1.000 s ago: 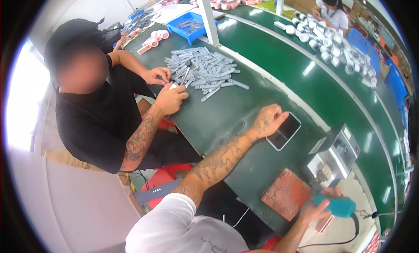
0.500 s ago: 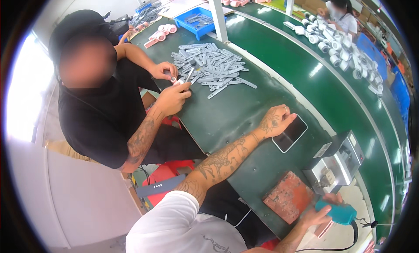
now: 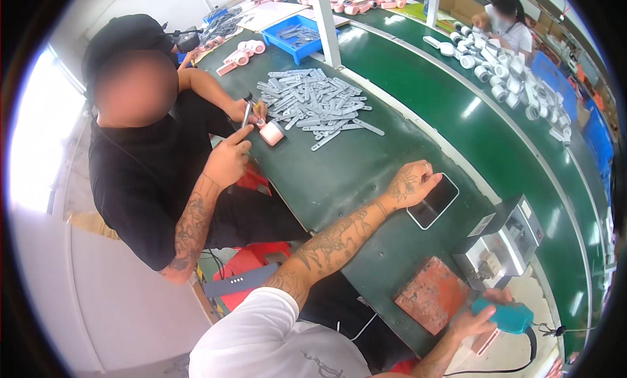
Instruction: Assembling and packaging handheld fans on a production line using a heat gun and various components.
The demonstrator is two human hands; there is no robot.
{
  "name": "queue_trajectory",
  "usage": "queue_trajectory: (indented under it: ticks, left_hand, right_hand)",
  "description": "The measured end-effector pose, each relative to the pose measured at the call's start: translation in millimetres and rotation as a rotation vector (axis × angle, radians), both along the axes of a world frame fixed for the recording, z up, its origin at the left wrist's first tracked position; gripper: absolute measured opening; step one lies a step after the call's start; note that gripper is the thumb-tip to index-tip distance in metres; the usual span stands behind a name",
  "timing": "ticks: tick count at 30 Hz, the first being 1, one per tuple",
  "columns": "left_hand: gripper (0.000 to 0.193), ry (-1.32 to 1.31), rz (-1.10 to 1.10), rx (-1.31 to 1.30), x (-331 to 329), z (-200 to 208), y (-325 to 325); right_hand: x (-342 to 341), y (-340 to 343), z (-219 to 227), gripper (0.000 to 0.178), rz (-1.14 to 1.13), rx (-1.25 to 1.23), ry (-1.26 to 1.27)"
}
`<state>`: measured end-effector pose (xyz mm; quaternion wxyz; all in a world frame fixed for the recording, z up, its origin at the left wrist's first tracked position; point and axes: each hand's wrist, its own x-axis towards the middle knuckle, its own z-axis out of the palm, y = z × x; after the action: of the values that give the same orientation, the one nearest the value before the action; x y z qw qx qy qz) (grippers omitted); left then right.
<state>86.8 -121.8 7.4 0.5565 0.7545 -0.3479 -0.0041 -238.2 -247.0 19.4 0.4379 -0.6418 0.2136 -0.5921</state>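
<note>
My left hand (image 3: 411,184) rests on the dark green tabletop with its fingers curled in. Its thumb lies at the upper left edge of a phone (image 3: 436,203) with a dark screen and pale rim. I see nothing held in that hand, though its underside is hidden. Low on the right, my right hand (image 3: 475,318) grips a teal corded tool (image 3: 509,317), fingers over its top and thumb along its side. A pink flat-sided piece (image 3: 486,342) shows just below the tool; whether the hand also touches it, I cannot tell.
A reddish block (image 3: 432,295) and a grey metal machine (image 3: 503,237) stand near my right hand. A co-worker at left holds a pink round part (image 3: 271,133) and a dark-headed tool (image 3: 247,110) beside piled grey strips (image 3: 320,100). Beyond runs a green conveyor (image 3: 418,84).
The co-worker's lower hand and dark-headed tool have shifted left, and the pink round part now shows beside the grey pile. My two hands have hardly moved.
</note>
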Motion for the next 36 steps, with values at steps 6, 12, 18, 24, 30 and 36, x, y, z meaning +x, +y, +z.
queue_trajectory:
  ticks: [6, 12, 18, 24, 30, 36]
  left_hand:
    - [0.037, 0.018, -0.006, 0.012, 1.8, -1.7, 0.5]
    - [0.036, 0.014, -0.002, 0.006, 1.5, 1.3, 2.4]
    - [0.035, 0.012, -0.004, -0.008, 0.0, 3.2, 1.3]
    - [0.037, 0.014, -0.007, -0.017, 2.1, -0.6, 0.4]
    - [0.037, 0.017, -0.01, -0.019, 1.4, 1.1, 0.5]
    - [0.037, 0.012, -0.013, -0.003, 2.3, -0.9, 0.7]
  right_hand:
    - [2.4, -0.5, -0.4, 0.075, 0.011, 0.001, -0.011]
    - [2.9, 3.2, 1.9, 0.074, 0.003, 0.018, -0.038]
    - [2.5, 0.9, -0.1, 0.077, 0.021, 0.021, -0.044]
    - [-1.0, -3.3, -6.6, 0.08, 0.018, 0.001, -0.021]
    - [-0.5, -1.8, -3.3, 0.08, 0.003, -0.009, -0.006]
    - [2.2, 1.4, -2.3, 0.079, 0.002, 0.001, 0.003]
